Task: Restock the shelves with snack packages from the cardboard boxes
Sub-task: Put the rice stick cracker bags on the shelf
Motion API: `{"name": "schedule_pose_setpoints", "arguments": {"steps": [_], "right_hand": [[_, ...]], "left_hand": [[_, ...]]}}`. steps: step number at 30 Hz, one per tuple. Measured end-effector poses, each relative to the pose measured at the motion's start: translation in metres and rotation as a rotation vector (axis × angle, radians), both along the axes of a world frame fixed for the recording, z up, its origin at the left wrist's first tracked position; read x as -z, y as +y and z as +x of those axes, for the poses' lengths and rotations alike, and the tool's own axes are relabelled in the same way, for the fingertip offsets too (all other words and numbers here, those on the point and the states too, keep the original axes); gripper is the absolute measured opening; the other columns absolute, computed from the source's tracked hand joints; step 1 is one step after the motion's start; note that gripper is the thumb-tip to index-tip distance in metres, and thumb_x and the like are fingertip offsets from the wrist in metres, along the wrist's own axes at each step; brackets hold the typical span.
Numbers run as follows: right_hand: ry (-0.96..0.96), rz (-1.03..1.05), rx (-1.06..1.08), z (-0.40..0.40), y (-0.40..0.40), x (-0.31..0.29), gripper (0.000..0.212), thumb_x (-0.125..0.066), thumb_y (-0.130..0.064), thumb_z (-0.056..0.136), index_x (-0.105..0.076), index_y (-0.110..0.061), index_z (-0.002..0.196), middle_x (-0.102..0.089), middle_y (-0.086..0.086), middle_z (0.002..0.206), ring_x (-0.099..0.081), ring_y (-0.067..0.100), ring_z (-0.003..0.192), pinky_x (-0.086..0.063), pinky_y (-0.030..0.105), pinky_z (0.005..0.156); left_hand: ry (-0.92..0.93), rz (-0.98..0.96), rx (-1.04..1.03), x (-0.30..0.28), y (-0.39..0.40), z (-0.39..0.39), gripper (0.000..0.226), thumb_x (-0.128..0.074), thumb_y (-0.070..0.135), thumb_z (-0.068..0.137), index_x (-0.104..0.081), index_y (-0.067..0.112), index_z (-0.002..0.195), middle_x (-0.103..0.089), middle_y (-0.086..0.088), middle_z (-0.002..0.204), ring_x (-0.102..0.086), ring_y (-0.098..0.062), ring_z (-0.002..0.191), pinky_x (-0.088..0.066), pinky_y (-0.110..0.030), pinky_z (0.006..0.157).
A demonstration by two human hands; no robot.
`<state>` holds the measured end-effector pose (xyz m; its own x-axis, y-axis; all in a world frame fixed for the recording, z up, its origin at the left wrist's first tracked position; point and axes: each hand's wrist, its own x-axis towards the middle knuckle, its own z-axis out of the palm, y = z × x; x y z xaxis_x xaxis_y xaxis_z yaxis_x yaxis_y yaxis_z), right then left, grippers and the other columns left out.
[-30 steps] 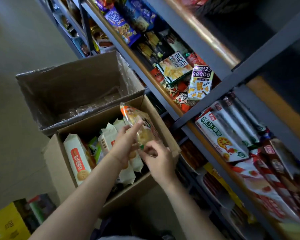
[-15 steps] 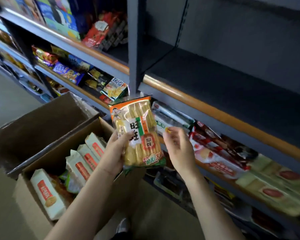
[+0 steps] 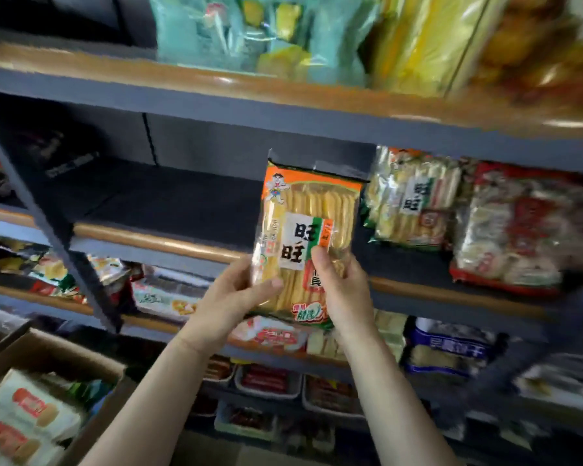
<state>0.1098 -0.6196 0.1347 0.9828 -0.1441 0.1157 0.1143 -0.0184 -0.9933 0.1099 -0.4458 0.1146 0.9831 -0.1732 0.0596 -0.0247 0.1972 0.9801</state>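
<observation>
Both hands, left [image 3: 231,299] and right [image 3: 342,290], grip a cracker packet [image 3: 305,237]; cardboard box [image 3: 91,428] holds white packets [image 3: 27,415].

Orange-topped, green-edged rice cracker pack [image 3: 308,237]

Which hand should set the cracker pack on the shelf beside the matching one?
Right, probably. The right hand grips the cracker pack on the side nearer the matching pack on the shelf. The left hand holds the far edge.
</observation>
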Motion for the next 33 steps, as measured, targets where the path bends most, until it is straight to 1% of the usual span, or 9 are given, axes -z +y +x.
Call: {"name": "schedule_pose_setpoints", "arguments": {"steps": [4,9,13,15,21,24,26,30,33], "right_hand": [[-0.052,-0.08,0.106,-0.004,-0.076,-0.015,0.029,-0.063,-0.057,0.084,-0.062,-0.039,0.106,-0.072,-0.022,0.102,-0.067,-0.003,0.097,-0.054,0.034,0.094],[-0.111,-0.197,0.288,-0.007,-0.147,-0.014,0.035,-0.069,-0.029,0.093,-0.052,-0.023,0.123,-0.066,-0.011,0.107,-0.063,-0.008,0.091,-0.052,0.014,0.078],[-0.087,-0.396,0.359,-0.001,-0.18,-0.006,0.043,-0.061,-0.036,0.096,-0.054,-0.026,0.137,-0.061,-0.009,0.128,-0.057,0.008,0.12,-0.049,0.039,0.103],[-0.051,-0.444,0.367,0.003,-0.192,-0.006,0.047,-0.058,-0.039,0.097,-0.051,-0.029,0.142,-0.055,-0.008,0.137,-0.05,0.012,0.128,-0.044,0.042,0.109],[0.008,-0.451,0.28,0.029,-0.205,-0.018,0.043,-0.056,-0.033,0.098,-0.052,-0.022,0.14,-0.061,-0.003,0.117,-0.061,0.019,0.106,-0.052,0.034,0.088],[0.037,-0.429,0.203,0.034,-0.2,-0.016,0.059,-0.056,-0.033,0.099,-0.035,-0.021,0.153,-0.053,-0.003,0.14,-0.051,0.016,0.128,-0.044,0.03,0.101],[0.013,-0.433,0.183,0.034,-0.197,-0.012,0.058,-0.056,-0.032,0.1,-0.035,-0.022,0.153,-0.048,-0.005,0.146,-0.044,0.013,0.134,-0.036,0.024,0.102],[-0.013,-0.389,0.183,0.036,-0.197,-0.006,0.05,-0.056,-0.03,0.1,-0.043,-0.025,0.148,-0.05,-0.008,0.145,-0.044,0.009,0.133,-0.035,0.022,0.102],[-0.032,-0.378,0.213,0.034,-0.198,-0.001,0.041,-0.057,-0.029,0.099,-0.051,-0.026,0.139,-0.054,-0.01,0.136,-0.05,0.006,0.124,-0.041,0.024,0.1]], "left_hand": [[-0.06,0.101,0.111,-0.008,-0.064,0.018,0.04,-0.081,0.02,0.083,-0.066,0.003,0.116,-0.072,-0.021,0.111,-0.069,-0.028,0.107,-0.057,-0.048,0.091],[-0.077,0.117,0.128,-0.032,-0.137,0.045,0.029,-0.072,0.018,0.09,-0.067,0.01,0.118,-0.076,-0.008,0.111,-0.072,-0.023,0.104,-0.058,-0.032,0.088],[-0.093,0.155,0.133,-0.036,-0.18,0.073,0.031,-0.073,0.018,0.091,-0.066,0.011,0.12,-0.076,-0.006,0.112,-0.071,-0.024,0.107,-0.056,-0.038,0.096],[-0.105,0.169,0.159,-0.039,-0.196,0.086,0.035,-0.075,0.018,0.09,-0.065,0.011,0.122,-0.076,-0.003,0.114,-0.071,-0.021,0.108,-0.055,-0.037,0.097],[-0.158,0.513,0.051,-0.032,-0.212,0.124,0.028,-0.08,0.028,0.086,-0.072,0.018,0.111,-0.076,0.003,0.104,-0.071,-0.017,0.098,-0.055,-0.034,0.092],[-0.175,0.716,-0.049,-0.023,-0.211,0.13,0.038,-0.08,0.036,0.084,-0.069,0.02,0.117,-0.071,0.006,0.11,-0.066,-0.016,0.102,-0.052,-0.028,0.085],[-0.154,0.719,-0.08,-0.019,-0.213,0.133,0.047,-0.081,0.038,0.083,-0.063,0.021,0.123,-0.067,0.008,0.109,-0.064,-0.017,0.103,-0.057,-0.038,0.088],[-0.116,0.706,-0.094,-0.017,-0.213,0.138,0.047,-0.083,0.04,0.081,-0.053,0.024,0.115,-0.061,0.013,0.103,-0.063,-0.015,0.1,-0.06,-0.046,0.086],[-0.132,0.825,-0.053,-0.022,-0.209,0.132,0.05,-0.078,0.046,0.084,-0.052,0.022,0.119,-0.06,0.007,0.111,-0.06,-0.015,0.103,-0.053,-0.033,0.086]]}}
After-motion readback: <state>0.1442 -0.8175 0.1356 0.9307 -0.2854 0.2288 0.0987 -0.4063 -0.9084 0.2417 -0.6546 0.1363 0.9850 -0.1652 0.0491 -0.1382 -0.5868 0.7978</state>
